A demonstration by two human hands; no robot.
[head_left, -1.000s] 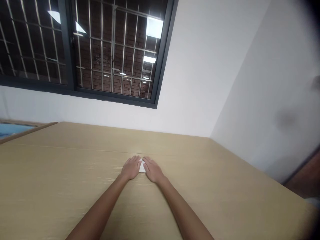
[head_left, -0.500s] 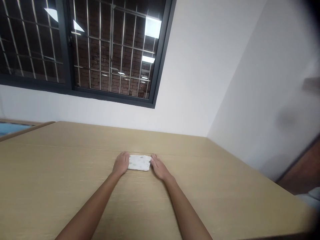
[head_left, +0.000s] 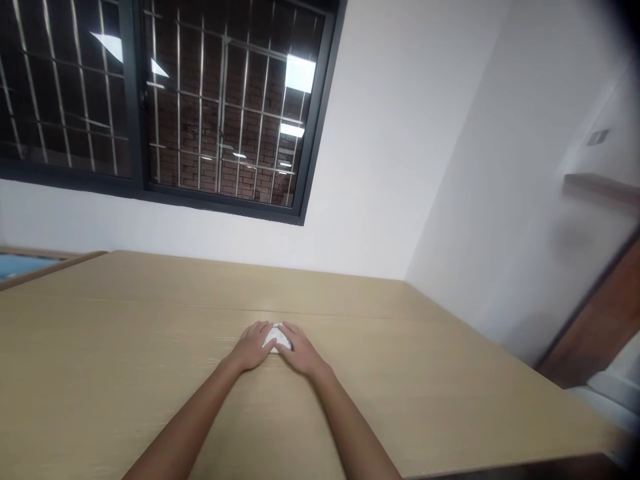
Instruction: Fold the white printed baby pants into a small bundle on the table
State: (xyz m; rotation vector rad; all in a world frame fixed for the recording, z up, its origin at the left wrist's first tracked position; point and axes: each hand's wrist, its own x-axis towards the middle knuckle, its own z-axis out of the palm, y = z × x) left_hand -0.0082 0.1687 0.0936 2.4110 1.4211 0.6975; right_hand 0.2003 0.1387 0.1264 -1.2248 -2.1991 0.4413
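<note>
A small folded white cloth (head_left: 277,336) with a faint print lies flat on the wooden tabletop (head_left: 280,413). My left hand (head_left: 254,345) rests over its left part, palm down, with the fingers stretched forward. Over the right part lies my right hand (head_left: 301,349), also palm down, its fingers extended and thumb pointing inward. The two thumbs nearly meet at the cloth's near edge. Only the middle of the cloth shows between my hands; its sides are hidden under them.
Beyond the table stands a white wall (head_left: 370,167) with a dark-framed barred window (head_left: 220,113). A blue surface (head_left: 25,265) shows at the far left. On the right are a small shelf (head_left: 600,187) and a reddish-brown panel (head_left: 590,320).
My hands have moved inward from the cloth's two side edges and now lie over it, close together. Less of the cloth is visible. The camera view has shifted slightly.
</note>
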